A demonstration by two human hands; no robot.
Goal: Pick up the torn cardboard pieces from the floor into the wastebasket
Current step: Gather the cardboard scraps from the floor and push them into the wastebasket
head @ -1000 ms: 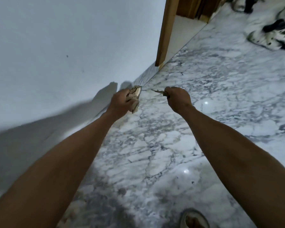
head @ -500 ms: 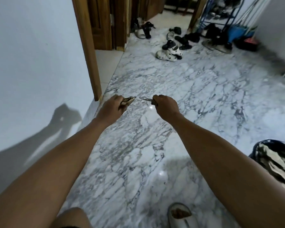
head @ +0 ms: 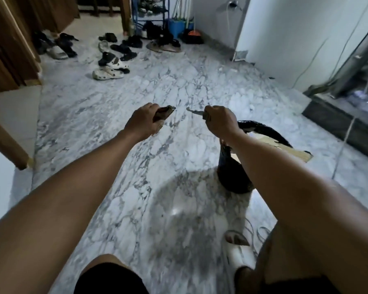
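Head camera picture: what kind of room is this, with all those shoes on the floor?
Probably the entry hall of a home. Pairs of sandals and clogs lie scattered on the marble floor, a blue shoe rack stands at the far wall, and brooms with a bucket sit beside it.

floor (head: 119,115): grey-veined marble | on it: wastebasket (head: 232,177), scattered shoes (head: 108,66), shoe rack (head: 149,9)

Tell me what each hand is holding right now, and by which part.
The left hand grips a wad of torn cardboard by its near end. The right hand pinches a thin cardboard strip by its near end.
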